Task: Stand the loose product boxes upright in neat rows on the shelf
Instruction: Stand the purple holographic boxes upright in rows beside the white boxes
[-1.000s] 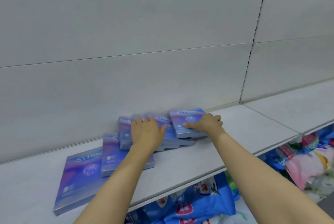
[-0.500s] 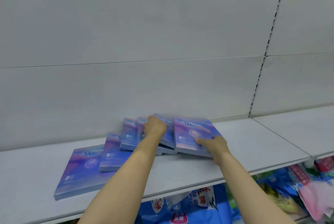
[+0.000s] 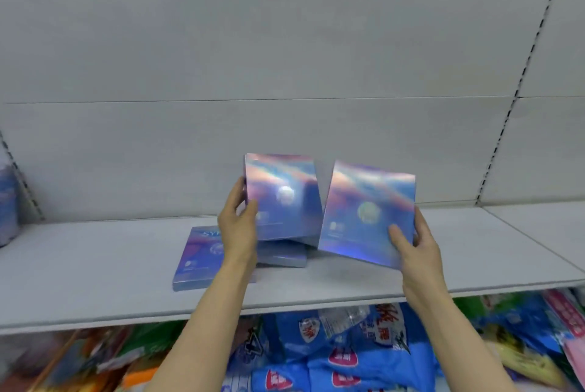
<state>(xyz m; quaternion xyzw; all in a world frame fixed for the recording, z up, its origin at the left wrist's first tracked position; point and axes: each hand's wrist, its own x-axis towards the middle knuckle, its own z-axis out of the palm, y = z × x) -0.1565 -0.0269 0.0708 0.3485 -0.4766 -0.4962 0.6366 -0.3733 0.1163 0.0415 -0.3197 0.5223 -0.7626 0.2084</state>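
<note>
I see my left hand (image 3: 235, 230) gripping one upright box (image 3: 281, 198), my right hand (image 3: 414, 242) gripping a tilted box (image 3: 364, 211), both above the shelf (image 3: 95, 265).

We are in a shop: a white metal shelf (image 3: 348, 284) with slotted uprights (image 3: 503, 125), and bagged goods (image 3: 364, 347) piled on the level below.

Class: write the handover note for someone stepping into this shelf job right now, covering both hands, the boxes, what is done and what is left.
Left hand grips one iridescent box by its left edge, raised and nearly upright.
Right hand grips a second box, tilted, above the shelf.
Flat boxes lie overlapped on the shelf behind the left hand.
Done: no box stands in a row yet.
Left: stand both held boxes, then the flat ones.
</note>
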